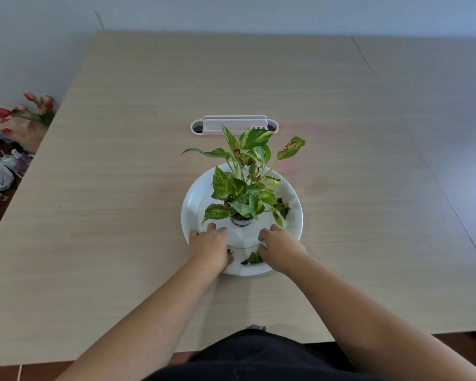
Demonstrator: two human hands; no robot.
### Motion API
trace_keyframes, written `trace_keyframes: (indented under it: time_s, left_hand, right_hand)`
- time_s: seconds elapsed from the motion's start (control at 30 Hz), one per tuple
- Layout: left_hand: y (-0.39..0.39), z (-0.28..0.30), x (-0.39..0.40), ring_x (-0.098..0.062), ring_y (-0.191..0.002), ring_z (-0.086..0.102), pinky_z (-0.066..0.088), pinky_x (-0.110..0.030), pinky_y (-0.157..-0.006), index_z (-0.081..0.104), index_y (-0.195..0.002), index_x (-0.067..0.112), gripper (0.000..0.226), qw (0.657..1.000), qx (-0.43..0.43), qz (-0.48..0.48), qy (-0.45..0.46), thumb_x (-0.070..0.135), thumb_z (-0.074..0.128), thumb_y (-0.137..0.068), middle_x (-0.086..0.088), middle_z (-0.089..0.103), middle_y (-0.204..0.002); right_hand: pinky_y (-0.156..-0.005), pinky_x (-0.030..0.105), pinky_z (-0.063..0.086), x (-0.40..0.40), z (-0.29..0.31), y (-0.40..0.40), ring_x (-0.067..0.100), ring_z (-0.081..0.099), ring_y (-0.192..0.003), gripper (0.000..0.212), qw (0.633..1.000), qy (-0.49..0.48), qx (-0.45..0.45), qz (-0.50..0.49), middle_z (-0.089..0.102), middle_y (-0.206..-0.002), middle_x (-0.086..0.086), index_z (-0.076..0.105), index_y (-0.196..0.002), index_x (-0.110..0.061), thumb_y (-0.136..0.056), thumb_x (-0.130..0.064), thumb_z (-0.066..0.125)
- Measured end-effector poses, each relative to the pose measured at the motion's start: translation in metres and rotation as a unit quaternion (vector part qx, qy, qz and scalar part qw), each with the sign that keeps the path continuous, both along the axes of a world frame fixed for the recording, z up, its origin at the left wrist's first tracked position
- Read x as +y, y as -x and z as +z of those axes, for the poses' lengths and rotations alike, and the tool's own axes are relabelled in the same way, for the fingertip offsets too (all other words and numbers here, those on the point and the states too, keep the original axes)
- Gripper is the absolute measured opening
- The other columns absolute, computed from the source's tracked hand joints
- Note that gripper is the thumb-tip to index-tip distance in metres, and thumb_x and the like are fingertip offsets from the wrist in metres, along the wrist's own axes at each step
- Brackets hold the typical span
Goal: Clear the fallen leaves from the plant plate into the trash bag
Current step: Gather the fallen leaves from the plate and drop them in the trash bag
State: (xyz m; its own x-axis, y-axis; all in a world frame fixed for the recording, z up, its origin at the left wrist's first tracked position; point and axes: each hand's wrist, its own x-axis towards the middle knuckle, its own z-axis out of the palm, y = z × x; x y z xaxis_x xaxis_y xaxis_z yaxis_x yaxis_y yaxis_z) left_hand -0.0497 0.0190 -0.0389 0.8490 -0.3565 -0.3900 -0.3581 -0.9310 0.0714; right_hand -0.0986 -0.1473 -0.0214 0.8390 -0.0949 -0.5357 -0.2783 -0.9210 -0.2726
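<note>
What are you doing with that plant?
A person has both hands on a white plate that holds a small potted plant on a wooden table. The left hand and the right hand rest on the near side of the plate, on either side of the pot. Loose fallen leaves lie on the plate between the hands, and more lie at its right side. None have been lifted out yet.

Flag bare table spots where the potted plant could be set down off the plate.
Free: the table left of the plate, bare out to the table's left edge; right of the plate; and the far stretch behind the cable slot. Crowded: the plate's near rim, where the left hand, right hand and fallen leaves sit.
</note>
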Motion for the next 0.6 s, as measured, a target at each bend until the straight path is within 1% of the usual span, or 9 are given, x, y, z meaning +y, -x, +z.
trace_keyframes:
  time_s: [0.03, 0.13, 0.17, 0.23, 0.33, 0.4, 0.43, 0.53, 0.6]
  left_hand:
    - [0.0, 0.0, 0.001, -0.026, -0.091, 0.06, 0.034, -0.037, -0.087, 0.055, -0.108, 0.021, 0.042, 1.0, -0.001, -0.002, 0.002, 0.046, 0.067, -0.076, -0.003, 0.052, -0.107]
    - [-0.001, 0.001, 0.001, -0.026, -0.089, 0.059, 0.035, -0.036, -0.086, 0.058, -0.105, 0.02, 0.033, 1.0, 0.0, -0.006, 0.008, 0.039, 0.067, -0.079, -0.002, 0.054, -0.105]
    - [-0.001, 0.001, 0.002, -0.027, -0.088, 0.059, 0.036, -0.035, -0.085, 0.059, -0.104, 0.02, 0.029, 1.0, 0.001, -0.008, 0.011, 0.035, 0.066, -0.08, -0.003, 0.055, -0.105]
    - [-0.002, 0.002, 0.003, -0.03, -0.087, 0.058, 0.036, -0.033, -0.08, 0.061, -0.101, 0.018, 0.022, 1.0, 0.0, -0.009, 0.016, 0.027, 0.065, -0.082, -0.004, 0.056, -0.104]
    - [-0.004, 0.003, 0.007, -0.031, -0.089, 0.058, 0.039, -0.03, -0.073, 0.065, -0.099, 0.016, 0.016, 1.0, 0.019, -0.001, 0.017, 0.02, 0.062, -0.083, -0.005, 0.059, -0.104]
    - [-0.008, 0.002, 0.009, -0.028, -0.091, 0.061, 0.048, -0.031, -0.075, 0.068, -0.097, 0.016, 0.017, 0.998, 0.048, 0.02, 0.019, 0.014, 0.061, -0.082, -0.004, 0.063, -0.105]
    - [-0.01, 0.002, 0.01, -0.027, -0.092, 0.062, 0.05, -0.031, -0.075, 0.069, -0.097, 0.015, 0.019, 0.997, 0.063, 0.031, 0.024, 0.01, 0.06, -0.081, -0.005, 0.064, -0.104]
    - [-0.015, 0.0, 0.012, -0.028, -0.091, 0.062, 0.05, -0.031, -0.074, 0.068, -0.096, 0.009, 0.022, 0.994, 0.087, 0.055, 0.048, 0.004, 0.056, -0.079, -0.007, 0.062, -0.103]
    - [-0.017, -0.001, 0.014, -0.028, -0.092, 0.062, 0.053, -0.034, -0.078, 0.068, -0.095, 0.008, 0.023, 0.993, 0.083, 0.055, 0.057, 0.002, 0.053, -0.078, -0.008, 0.062, -0.103]
  right_hand:
    - [-0.085, 0.038, 0.049, 0.001, 0.002, -0.001, 0.031, 0.057, -0.102, 0.04, 1.0, 0.025, 0.005, 0.014, 0.051, -0.12, 0.008, 0.053, -0.124, -0.015, -0.093, -0.038, 0.046]
    - [-0.09, 0.038, 0.039, 0.012, 0.003, -0.001, 0.029, 0.057, -0.106, 0.064, 0.993, 0.099, 0.035, 0.062, 0.05, -0.122, 0.007, 0.047, -0.128, -0.015, -0.085, -0.063, 0.049]
    - [-0.09, 0.039, 0.038, 0.018, 0.0, -0.001, 0.029, 0.056, -0.108, 0.069, 0.99, 0.12, 0.037, 0.066, 0.049, -0.124, 0.007, 0.045, -0.129, -0.016, -0.082, -0.067, 0.049]
    - [-0.089, 0.039, 0.038, 0.031, -0.005, -0.001, 0.031, 0.054, -0.109, 0.073, 0.987, 0.143, 0.035, 0.057, 0.045, -0.128, 0.008, 0.041, -0.129, -0.017, -0.08, -0.069, 0.05]
    - [-0.089, 0.037, 0.039, 0.04, -0.01, -0.002, 0.034, 0.051, -0.111, 0.071, 0.99, 0.138, 0.035, 0.025, 0.041, -0.129, 0.009, 0.038, -0.129, -0.017, -0.08, -0.064, 0.056]
    - [-0.086, 0.036, 0.04, 0.04, -0.011, -0.005, 0.034, 0.05, -0.113, 0.068, 0.991, 0.126, 0.043, 0.012, 0.04, -0.129, 0.008, 0.037, -0.13, -0.017, -0.081, -0.057, 0.061]
    - [-0.083, 0.036, 0.041, 0.038, -0.011, -0.006, 0.034, 0.05, -0.114, 0.065, 0.992, 0.119, 0.048, 0.009, 0.039, -0.13, 0.008, 0.037, -0.131, -0.017, -0.082, -0.052, 0.063]
    - [-0.07, 0.035, 0.043, 0.03, -0.01, -0.009, 0.033, 0.052, -0.11, 0.051, 0.994, 0.095, 0.051, 0.011, 0.04, -0.127, 0.009, 0.041, -0.128, -0.015, -0.087, -0.035, 0.062]
    - [-0.069, 0.036, 0.048, 0.024, -0.009, -0.009, 0.031, 0.056, -0.103, 0.038, 0.995, 0.084, 0.046, 0.025, 0.043, -0.123, 0.009, 0.047, -0.122, -0.012, -0.089, -0.026, 0.059]
